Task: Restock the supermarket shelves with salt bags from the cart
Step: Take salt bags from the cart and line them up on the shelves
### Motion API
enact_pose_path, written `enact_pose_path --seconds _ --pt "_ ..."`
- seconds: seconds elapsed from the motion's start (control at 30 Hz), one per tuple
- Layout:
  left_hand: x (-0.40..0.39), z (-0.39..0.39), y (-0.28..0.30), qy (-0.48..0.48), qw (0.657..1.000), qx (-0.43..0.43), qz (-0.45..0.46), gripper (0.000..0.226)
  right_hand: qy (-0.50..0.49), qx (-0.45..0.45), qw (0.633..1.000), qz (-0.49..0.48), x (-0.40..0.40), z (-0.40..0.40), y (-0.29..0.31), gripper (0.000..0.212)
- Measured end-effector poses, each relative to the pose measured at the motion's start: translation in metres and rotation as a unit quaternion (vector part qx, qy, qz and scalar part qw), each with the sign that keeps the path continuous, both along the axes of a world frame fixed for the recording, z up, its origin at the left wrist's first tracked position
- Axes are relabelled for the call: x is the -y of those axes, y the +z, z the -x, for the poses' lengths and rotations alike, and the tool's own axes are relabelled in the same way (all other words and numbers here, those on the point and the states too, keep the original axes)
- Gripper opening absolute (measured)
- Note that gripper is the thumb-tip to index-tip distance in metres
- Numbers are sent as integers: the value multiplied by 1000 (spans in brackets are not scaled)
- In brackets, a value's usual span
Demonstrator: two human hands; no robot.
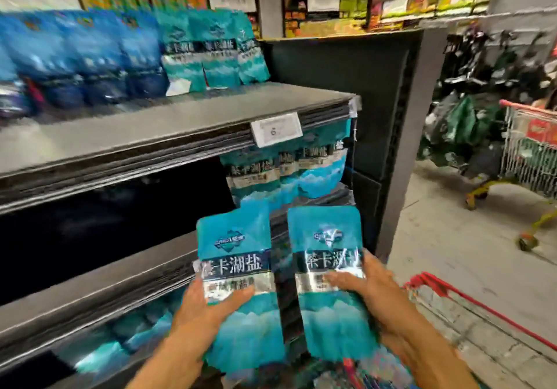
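Note:
I hold two teal salt bags upright in front of the shelves. My left hand (208, 304) grips the left salt bag (238, 238) by its lower half, thumb across the label. My right hand (370, 292) grips the right salt bag (327, 232) the same way. Both bags hang level with the middle shelf (99, 292), just off its right end. More teal salt bags (289, 165) stand at the right end of that shelf, and others (211, 54) stand on the top shelf (150, 123). The red cart (446, 289) is at the lower right beside my right arm.
Dark blue bags (84, 57) fill the left of the top shelf. A price tag (275, 129) hangs on its front edge. The shelf's dark end panel (391, 117) stands at the right. Another trolley (530, 153) with goods stands in the aisle at the far right.

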State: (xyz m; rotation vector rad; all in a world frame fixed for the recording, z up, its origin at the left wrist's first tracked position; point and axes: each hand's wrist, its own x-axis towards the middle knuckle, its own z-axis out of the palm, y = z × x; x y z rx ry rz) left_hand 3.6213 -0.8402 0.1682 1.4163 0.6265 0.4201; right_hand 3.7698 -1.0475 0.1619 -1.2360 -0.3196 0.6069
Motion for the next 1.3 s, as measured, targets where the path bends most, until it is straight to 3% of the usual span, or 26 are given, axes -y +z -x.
enact_pose_path --seconds 0.2,0.3,0.4,0.47,0.53,0.63,0.73,0.87,1.0,1.17,1.3 --pt "-98 24 34 99 992 56 -49 51 59 101 993 30 -150 -9 47 60" --pt "-139 15 49 136 987 65 -55 44 38 175 983 24 -209 -8 62 35" --pt "-172 -4 52 185 982 33 -27 24 -34 232 967 98 -250 -11 69 21" --pt "-188 -18 44 206 979 -2 -3 13 -54 243 964 94 -266 -12 68 33" --pt "-195 -30 34 194 981 -22 2 10 -55 254 960 101 -273 -15 58 50" --pt "-191 -40 26 124 992 4 -31 41 -62 302 933 188 -269 -18 35 21" --pt "-192 -49 28 77 993 55 -66 49 -95 359 906 202 -257 -17 14 37" --pt "-191 -58 26 42 998 32 -46 59 -182 441 851 221 -243 -11 3 33" --pt "-179 -71 21 89 995 -49 -13 30 -224 412 852 231 -234 -13 -3 37" --pt "-171 -94 11 127 987 -85 -53 30 -239 377 871 204 -225 -22 -6 42" --pt "-170 -94 7 135 982 -98 -88 33 -236 400 859 215 -225 -29 -10 32"
